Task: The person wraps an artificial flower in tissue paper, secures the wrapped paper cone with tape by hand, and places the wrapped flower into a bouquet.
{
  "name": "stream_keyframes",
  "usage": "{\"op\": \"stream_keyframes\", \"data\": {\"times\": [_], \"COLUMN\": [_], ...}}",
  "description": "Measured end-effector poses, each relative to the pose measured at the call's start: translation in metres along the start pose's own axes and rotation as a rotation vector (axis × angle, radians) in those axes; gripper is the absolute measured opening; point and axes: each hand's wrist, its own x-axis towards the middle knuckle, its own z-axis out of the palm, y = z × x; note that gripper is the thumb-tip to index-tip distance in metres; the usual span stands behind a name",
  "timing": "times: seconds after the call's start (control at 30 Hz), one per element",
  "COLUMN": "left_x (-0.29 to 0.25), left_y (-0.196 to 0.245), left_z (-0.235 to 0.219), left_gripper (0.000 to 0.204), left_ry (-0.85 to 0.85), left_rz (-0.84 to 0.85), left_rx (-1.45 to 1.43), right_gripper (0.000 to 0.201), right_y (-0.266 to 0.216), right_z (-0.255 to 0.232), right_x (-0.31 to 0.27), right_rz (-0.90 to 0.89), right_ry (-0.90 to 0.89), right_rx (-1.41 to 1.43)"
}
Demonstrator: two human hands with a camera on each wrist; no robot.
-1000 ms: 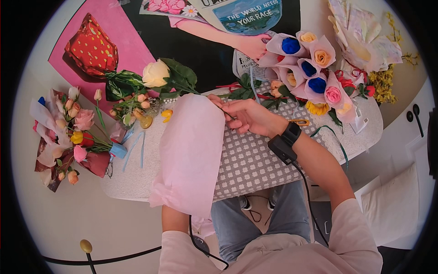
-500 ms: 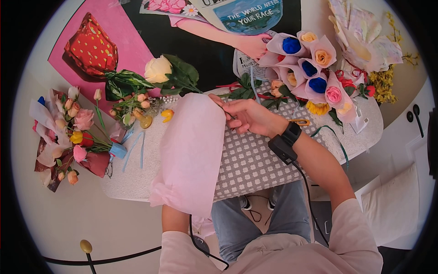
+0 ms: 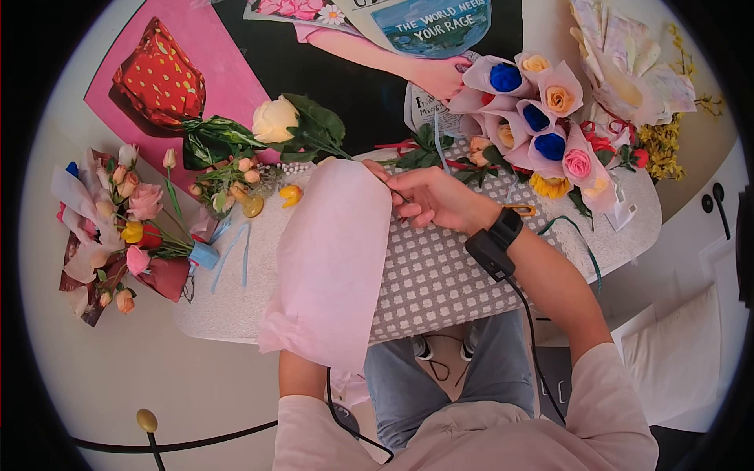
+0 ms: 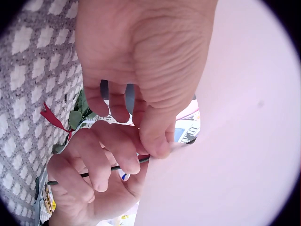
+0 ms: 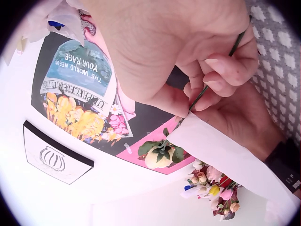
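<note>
A sheet of pale pink wrapping paper (image 3: 330, 259) hangs over my left forearm and covers most of that hand in the head view. My left hand (image 4: 146, 56) pinches the paper's corner between thumb and fingers, right at a thin green stem (image 4: 115, 168). My right hand (image 3: 440, 200) grips the lower part of this stem, with its fingers curled round it, close beside the left fingertips. At the stem's far end a cream rose (image 3: 275, 119) with dark green leaves (image 5: 178, 154) sticks out past the paper's upper edge.
On the left lies a mixed bouquet (image 3: 141, 228) near blue ribbon strips (image 3: 232, 255). Several paper-wrapped roses (image 3: 542, 118) stand at the back right, with orange-handled scissors (image 3: 520, 210) in front. A grey checked cloth (image 3: 440, 290) covers the table's middle.
The rose has shifted slightly up and to the right, and the paper's edge a little to the right. Both hands keep their hold.
</note>
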Motion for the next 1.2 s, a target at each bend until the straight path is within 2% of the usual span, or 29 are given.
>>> {"op": "stream_keyframes", "data": {"times": [0.13, 0.17, 0.43, 0.5, 0.53, 0.7, 0.87, 1.0, 1.07, 1.2], "left_x": [-0.002, 0.096, 0.093, 0.088, -0.012, -0.009, -0.021, -0.02, -0.029, -0.023], "left_y": [-0.001, -0.022, -0.022, -0.022, 0.002, 0.003, 0.008, 0.008, 0.011, 0.002], "left_z": [0.003, -0.036, -0.033, -0.03, 0.007, 0.01, 0.013, 0.013, 0.018, 0.023], "left_gripper": [0.025, 0.025, 0.024, 0.024, 0.024, 0.024, 0.023, 0.023, 0.023, 0.023], "left_ry": [0.036, 0.045, 0.115, 0.131, 0.139, 0.183, 0.228, 0.265, 0.283, 0.319], "left_rz": [-0.011, -0.014, -0.028, -0.029, -0.03, -0.033, -0.041, -0.048, -0.052, -0.06], "left_rx": [-0.004, -0.005, -0.008, -0.007, -0.007, -0.006, -0.009, -0.012, -0.014, -0.018], "right_gripper": [0.017, 0.017, 0.019, 0.02, 0.022, 0.022, 0.017, 0.019, 0.02, 0.027], "right_y": [0.0, 0.0, 0.001, 0.004, 0.005, 0.007, 0.01, 0.016, 0.019, 0.023], "right_z": [0.001, 0.001, 0.002, 0.0, 0.001, 0.008, 0.019, 0.018, 0.018, 0.015], "right_x": [0.0, 0.0, 0.002, 0.004, 0.004, 0.004, 0.004, 0.007, 0.009, 0.013], "right_rz": [-0.011, -0.022, -0.068, -0.1, -0.14, -0.228, -0.336, -0.385, -0.504, -0.587], "right_ry": [0.041, 0.045, 0.089, 0.068, 0.087, 0.163, 0.337, 0.379, 0.413, 0.442], "right_rx": [-0.024, -0.029, -0.072, -0.091, -0.109, -0.154, -0.212, -0.247, -0.357, -0.452]}}
